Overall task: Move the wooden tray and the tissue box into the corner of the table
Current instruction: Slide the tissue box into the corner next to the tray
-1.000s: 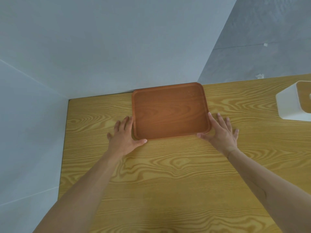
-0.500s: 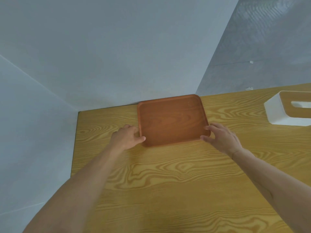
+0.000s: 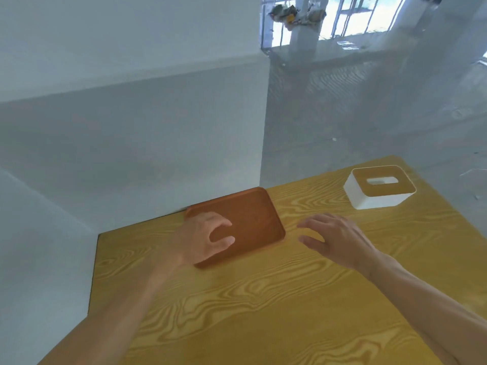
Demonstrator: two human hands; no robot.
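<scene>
- Wooden tray [image 3: 253, 219] lies flat on the table [image 3: 263, 312], its far edge against the wall [image 3: 158, 140]. It sits near the table's far-left corner but not in it; a bare strip of tabletop shows between the tray's left side and the left edge.
- Tray's long axis, as I read it, runs away from me and leans slightly right; wide-angle distortion makes this uncertain.
- Left hand [image 3: 203, 238] is over the tray's near-left part, fingers curled, thumb and forefinger apart. Cannot tell whether it presses on the tray or hovers above it. It grips nothing that I can see.
- Right hand [image 3: 334, 237] is in the air just right of the tray, clear of its edge, fingers spread and loosely bent, holding nothing.
- Tissue box [image 3: 379, 187], white with a wood-coloured top and a slot, stands far right on the table, well apart from the tray and from both hands.
- Key relation: the box lies ahead and to the right of the right hand, which is clearly the nearer one. The left hand would have to cross over the tray.
- Box's long axis and slot run roughly left to right, so its long side faces me.
- Judgement: box is next; a right-hand grasp across the short width looks most direct.
</scene>
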